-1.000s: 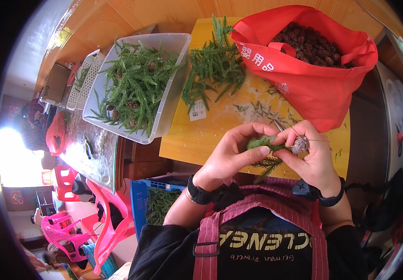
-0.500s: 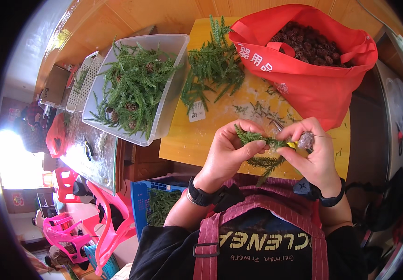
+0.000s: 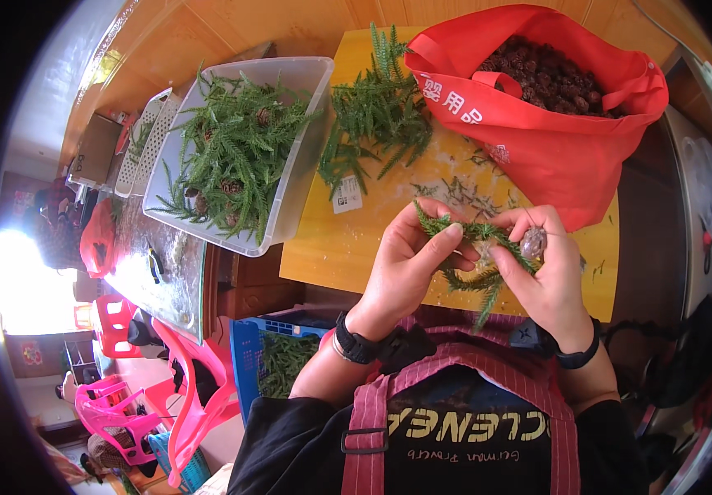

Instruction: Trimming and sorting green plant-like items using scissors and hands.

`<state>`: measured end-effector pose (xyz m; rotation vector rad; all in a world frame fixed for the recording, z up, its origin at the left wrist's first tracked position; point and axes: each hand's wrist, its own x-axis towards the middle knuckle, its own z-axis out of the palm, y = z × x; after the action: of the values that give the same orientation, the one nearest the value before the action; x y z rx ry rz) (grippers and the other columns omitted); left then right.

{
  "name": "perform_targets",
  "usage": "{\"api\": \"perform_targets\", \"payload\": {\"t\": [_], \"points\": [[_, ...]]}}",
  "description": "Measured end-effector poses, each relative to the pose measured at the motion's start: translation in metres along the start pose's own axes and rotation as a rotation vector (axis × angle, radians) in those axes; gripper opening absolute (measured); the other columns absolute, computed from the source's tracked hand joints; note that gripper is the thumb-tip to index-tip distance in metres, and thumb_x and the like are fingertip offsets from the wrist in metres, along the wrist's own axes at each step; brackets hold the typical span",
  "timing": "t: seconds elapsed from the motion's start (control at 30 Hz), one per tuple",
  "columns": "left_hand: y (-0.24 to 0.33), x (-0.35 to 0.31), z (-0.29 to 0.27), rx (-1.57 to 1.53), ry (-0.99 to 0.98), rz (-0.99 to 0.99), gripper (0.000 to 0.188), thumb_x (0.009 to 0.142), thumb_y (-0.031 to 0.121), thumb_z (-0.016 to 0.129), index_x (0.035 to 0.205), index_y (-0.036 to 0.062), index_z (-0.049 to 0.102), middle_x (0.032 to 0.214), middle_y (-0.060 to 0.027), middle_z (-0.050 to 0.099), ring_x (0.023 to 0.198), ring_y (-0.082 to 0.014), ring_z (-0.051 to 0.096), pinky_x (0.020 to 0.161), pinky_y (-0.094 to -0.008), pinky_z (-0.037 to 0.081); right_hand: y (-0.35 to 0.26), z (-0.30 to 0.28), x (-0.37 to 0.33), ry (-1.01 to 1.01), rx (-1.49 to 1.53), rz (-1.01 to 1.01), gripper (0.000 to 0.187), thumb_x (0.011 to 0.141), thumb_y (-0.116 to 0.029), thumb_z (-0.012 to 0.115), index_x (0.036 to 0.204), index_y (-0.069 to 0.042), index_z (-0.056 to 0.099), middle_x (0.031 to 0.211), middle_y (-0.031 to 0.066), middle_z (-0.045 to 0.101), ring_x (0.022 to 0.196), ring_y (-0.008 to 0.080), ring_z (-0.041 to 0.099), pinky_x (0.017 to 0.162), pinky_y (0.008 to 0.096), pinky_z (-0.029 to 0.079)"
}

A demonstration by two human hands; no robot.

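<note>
My left hand [image 3: 412, 262] is closed, thumb and fingers pinching one end of a green artificial pine sprig [image 3: 478, 282]. On the sprig's other side my right hand [image 3: 555, 268] is closed too, its thumb pressing the stems near the middle. A small greyish-brown pine cone [image 3: 532, 242] sits among the right hand's fingers, close to the sprig. Part of the sprig hangs below the hands over the yellow board [image 3: 347, 264]. How the cone joins the sprig is hidden by the fingers.
A clear plastic bin [image 3: 316, 124] of sprigs with cones stands left. Loose sprigs [image 3: 382, 111] lie on the board beside a white label [image 3: 346, 195]. A red bag [image 3: 529, 148] full of pine cones [image 3: 541, 78] stands far right. A blue crate [image 3: 246, 363] sits below; pliers [image 3: 154, 266] lie left.
A yellow piece beside my right thumb and a metal tip above it no longer show. The sprig has turned a little, with its lower part hanging further right. Both hands stay nearly in place.
</note>
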<state>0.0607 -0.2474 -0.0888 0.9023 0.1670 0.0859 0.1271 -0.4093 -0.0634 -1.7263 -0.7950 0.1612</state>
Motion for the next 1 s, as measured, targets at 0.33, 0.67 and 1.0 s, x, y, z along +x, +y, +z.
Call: {"api": "perform_targets", "payload": {"t": [0.33,0.67,1.0], "points": [[0.002,-0.002,0.002,0.217,-0.046,0.085,0.036,0.08,-0.006,0.057,0.111,0.0028,0.042,0.096,-0.005,0.051,0.075,-0.0129,0.059,0.067,-0.0249,0.051,0.0,0.002,0.002,0.094,0.081,0.109,0.02,0.08,0.007,0.055,0.085,-0.004,0.038,0.086,0.0101,0.06,0.066,0.006,0.054,0.059,0.0208,0.045],[0.016,0.0,0.006,0.4,-0.165,-0.026,0.034,0.082,0.0,0.054,0.114,0.0005,0.043,0.087,-0.0038,0.054,0.073,-0.0105,0.057,0.067,-0.0224,0.047,0.005,0.009,0.0,0.129,0.023,-0.043,0.022,0.079,0.008,0.057,0.083,-0.004,0.039,0.083,0.0108,0.061,0.068,0.007,0.053,0.062,0.0215,0.044],[0.008,0.003,0.009,0.48,-0.021,-0.067,0.016,0.079,0.003,0.061,0.09,-0.0003,0.051,0.075,-0.0009,0.057,0.066,-0.0053,0.054,0.06,-0.0184,0.044,0.003,0.008,0.002,0.151,-0.059,-0.205,0.025,0.075,0.009,0.061,0.081,-0.004,0.04,0.083,0.0134,0.061,0.072,0.0137,0.057,0.067,0.025,0.045]]}}
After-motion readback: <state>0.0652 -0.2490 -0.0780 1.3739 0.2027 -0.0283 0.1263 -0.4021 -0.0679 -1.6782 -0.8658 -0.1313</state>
